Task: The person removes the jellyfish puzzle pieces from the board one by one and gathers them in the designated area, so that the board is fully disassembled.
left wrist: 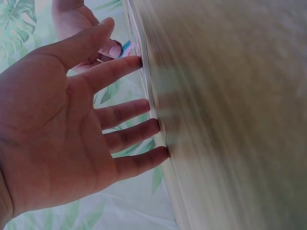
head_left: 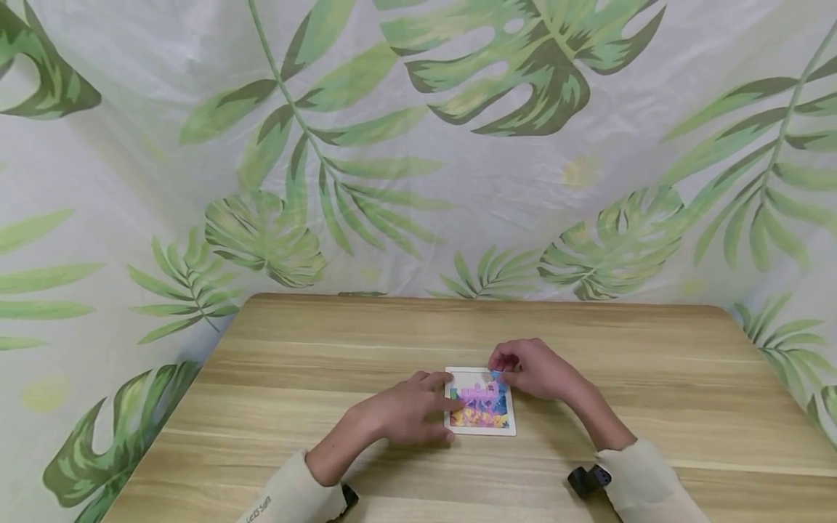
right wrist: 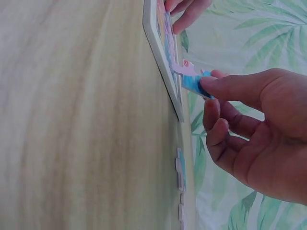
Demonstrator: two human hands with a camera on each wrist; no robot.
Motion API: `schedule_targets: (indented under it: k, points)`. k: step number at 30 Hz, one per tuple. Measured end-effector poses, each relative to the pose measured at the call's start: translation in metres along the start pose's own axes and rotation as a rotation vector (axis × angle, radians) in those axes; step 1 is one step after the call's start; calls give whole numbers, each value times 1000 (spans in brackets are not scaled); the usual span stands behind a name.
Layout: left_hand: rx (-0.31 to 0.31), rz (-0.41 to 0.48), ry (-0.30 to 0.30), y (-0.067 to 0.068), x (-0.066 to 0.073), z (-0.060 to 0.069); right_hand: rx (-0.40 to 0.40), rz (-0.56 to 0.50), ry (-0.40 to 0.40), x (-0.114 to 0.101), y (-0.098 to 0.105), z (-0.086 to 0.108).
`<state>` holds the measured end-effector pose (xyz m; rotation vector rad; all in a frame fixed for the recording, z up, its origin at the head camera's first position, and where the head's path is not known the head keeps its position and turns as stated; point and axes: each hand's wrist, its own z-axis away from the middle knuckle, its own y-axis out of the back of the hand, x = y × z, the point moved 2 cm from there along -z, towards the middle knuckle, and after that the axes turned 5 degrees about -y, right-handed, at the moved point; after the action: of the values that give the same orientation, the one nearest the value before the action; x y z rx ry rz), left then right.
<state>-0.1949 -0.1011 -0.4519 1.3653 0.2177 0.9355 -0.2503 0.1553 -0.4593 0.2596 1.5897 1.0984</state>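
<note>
A small jigsaw puzzle (head_left: 482, 414) in a white frame lies flat on the wooden table, its lower part filled with pink, blue and yellow pieces. A pale bare area shows along its top. My left hand (head_left: 412, 410) spreads its fingers over the left side, fingertips touching the puzzle and the table beside it. Over the top right corner, my right hand (head_left: 535, 369) pinches a blue puzzle piece (right wrist: 193, 83) between thumb and fingers. That piece is tilted, with a pink part and a small red mark, close against the puzzle.
Loose puzzle pieces (right wrist: 180, 170) lie on the table beside the frame in the right wrist view. The wooden table (head_left: 314, 349) extends to a leaf-patterned curtain (head_left: 392, 181) at the back. Black wrist devices (head_left: 590, 481) sit at both sleeves.
</note>
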Motion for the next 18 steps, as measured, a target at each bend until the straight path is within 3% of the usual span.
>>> schedule_targets:
  k: [7,18]
  points:
    - [0,1,0,0,0,1,-11,-17,-9,1,2,3]
    - [1,-12,-1,0,2,1,11,-87,-39,20,19,15]
